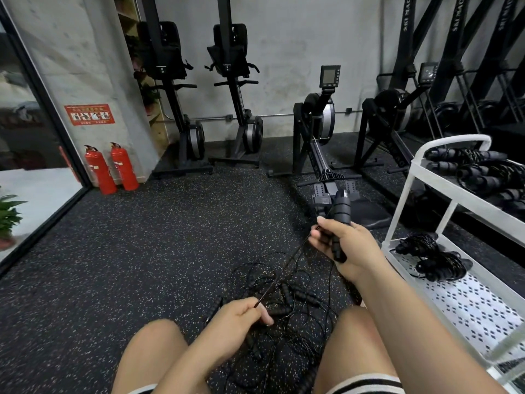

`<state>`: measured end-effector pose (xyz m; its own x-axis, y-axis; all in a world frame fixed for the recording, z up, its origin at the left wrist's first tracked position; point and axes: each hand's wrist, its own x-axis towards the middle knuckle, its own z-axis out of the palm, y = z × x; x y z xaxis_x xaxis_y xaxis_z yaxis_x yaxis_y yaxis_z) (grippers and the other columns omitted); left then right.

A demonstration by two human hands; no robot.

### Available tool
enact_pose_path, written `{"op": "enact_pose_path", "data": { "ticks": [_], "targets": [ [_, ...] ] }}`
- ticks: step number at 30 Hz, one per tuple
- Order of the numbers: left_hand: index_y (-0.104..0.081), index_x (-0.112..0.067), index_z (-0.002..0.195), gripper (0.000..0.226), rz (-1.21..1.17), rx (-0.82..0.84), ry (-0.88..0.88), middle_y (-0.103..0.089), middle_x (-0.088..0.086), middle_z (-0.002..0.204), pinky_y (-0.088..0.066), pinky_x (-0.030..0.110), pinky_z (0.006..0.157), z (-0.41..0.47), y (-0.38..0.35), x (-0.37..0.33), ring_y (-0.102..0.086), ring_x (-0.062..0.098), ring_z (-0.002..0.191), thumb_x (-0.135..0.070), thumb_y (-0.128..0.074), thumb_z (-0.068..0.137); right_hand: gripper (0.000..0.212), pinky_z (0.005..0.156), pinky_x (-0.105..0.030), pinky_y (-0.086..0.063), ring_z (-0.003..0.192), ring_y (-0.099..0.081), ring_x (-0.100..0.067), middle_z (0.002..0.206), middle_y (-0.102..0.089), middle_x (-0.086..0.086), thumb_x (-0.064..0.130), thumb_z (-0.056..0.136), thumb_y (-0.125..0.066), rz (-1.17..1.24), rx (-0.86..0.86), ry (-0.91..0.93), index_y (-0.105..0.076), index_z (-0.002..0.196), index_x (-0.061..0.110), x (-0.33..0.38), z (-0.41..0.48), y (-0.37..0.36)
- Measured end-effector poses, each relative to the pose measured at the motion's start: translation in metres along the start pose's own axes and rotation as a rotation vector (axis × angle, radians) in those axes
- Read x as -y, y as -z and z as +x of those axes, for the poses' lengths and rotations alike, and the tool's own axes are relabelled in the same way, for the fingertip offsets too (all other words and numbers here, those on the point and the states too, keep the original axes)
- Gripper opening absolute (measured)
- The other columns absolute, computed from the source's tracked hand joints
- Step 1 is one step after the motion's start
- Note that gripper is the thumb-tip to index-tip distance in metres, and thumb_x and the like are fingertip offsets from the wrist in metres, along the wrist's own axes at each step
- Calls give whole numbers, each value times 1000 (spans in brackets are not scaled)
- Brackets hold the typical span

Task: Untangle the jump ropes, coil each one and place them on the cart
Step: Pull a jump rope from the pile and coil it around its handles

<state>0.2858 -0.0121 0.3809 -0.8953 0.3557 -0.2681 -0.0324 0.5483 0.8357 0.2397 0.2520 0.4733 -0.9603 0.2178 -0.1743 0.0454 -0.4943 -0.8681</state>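
A tangle of thin black jump ropes (292, 302) with ribbed black handles lies on the floor between my knees. My right hand (345, 245) grips two black handles (341, 209) held upright above the pile. A taut black cord (287, 265) runs from that hand down to my left hand (241, 317), which pinches it just above the tangle. The white cart (443, 194) stands at the right. Coiled ropes (483, 172) fill its top shelf and more coiled ropes (431, 260) lie on its lower shelf.
Rowing machines (321, 132) stand ahead on the speckled rubber floor (142, 251), with upright ones stored against the back wall. Two red fire extinguishers (110, 169) stand by the glass door at the left. A potted plant (8, 217) sits at the far left.
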Motion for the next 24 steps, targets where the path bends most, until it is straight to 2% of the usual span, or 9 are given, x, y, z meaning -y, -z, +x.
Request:
{"op": "enact_pose_path", "data": {
  "ticks": [2, 4, 6, 10, 13, 16, 18, 21, 24],
  "targets": [
    [-77, -29, 86, 33, -129, -34, -9, -77, 3, 80, -47, 42, 83, -1, -1, -1, -60, 23, 78, -37, -47, 97, 26, 82, -42, -69, 91, -81, -33, 101, -78, -26, 4, 98, -75, -3, 30, -50, -61, 115, -10, -5, 0, 0],
    [-73, -18, 85, 35, -315, -76, -25, -66, 7, 69, -55, 50, 83, -1, -4, -4, -60, 24, 72, -18, -43, 102, 38, 89, -41, -67, 112, -77, -39, 116, -76, -31, 8, 97, -78, -58, 108, -147, -61, 124, -12, -14, -4, 0],
    [-70, -8, 90, 34, -414, -100, -59, -52, 8, 66, -58, 48, 73, 1, -5, -9, -52, 23, 65, -4, -39, 103, 45, 92, -43, -66, 114, -77, -39, 120, -76, -29, 11, 93, -82, -195, 198, -227, -62, 127, -11, -30, -12, -1],
    [-66, -2, 92, 26, -365, -97, -91, -49, 7, 65, -37, 33, 55, 5, -3, -21, -41, 20, 58, -8, -41, 97, 44, 101, -53, -61, 101, -76, -38, 109, -80, -20, 28, 89, -90, -400, 327, -264, -73, 113, -4, -72, -30, -7],
    [-55, -10, 75, 18, -258, -28, -56, -55, 2, 63, -35, 31, 57, 4, -5, -30, -45, 19, 59, -13, -45, 90, 40, 78, -43, -55, 81, -66, -30, 91, -75, -18, 33, 80, -95, -398, 292, -236, -78, 102, 4, -88, -39, -15],
    [-59, -23, 70, 33, -205, 57, -28, -66, 3, 69, -43, 31, 63, 1, -6, -35, -58, 21, 65, -5, -46, 93, 36, 75, -40, -57, 78, -70, -28, 95, -79, -20, 22, 75, -94, -382, 192, -168, -80, 99, 0, -86, -40, -19],
    [-68, -20, 80, 31, -274, 69, -26, -67, 7, 74, -47, 32, 62, -2, -3, -33, -61, 22, 66, -3, -47, 96, 24, 68, -37, -61, 74, -72, -25, 98, -81, -22, 10, 88, -86, -352, 171, -133, -75, 105, -4, -76, -39, -20],
    [-76, -18, 107, 32, -320, 19, -29, -63, 7, 74, -43, 27, 51, -3, 2, -18, -56, 18, 60, -10, -45, 109, 26, 62, -32, -63, 72, -72, -22, 100, -80, -24, 6, 95, -80, -293, 123, -68, -67, 115, -6, -52, -31, -19],
    [-79, -34, 104, 32, -258, -51, -47, -60, 0, 69, -39, 24, 53, -4, 3, 0, -53, 13, 59, -27, -49, 115, 29, 65, -33, -64, 75, -73, -25, 101, -80, -25, 6, 95, -80, -220, 59, -9, -68, 117, -7, -29, -17, -16]
  ]
}}
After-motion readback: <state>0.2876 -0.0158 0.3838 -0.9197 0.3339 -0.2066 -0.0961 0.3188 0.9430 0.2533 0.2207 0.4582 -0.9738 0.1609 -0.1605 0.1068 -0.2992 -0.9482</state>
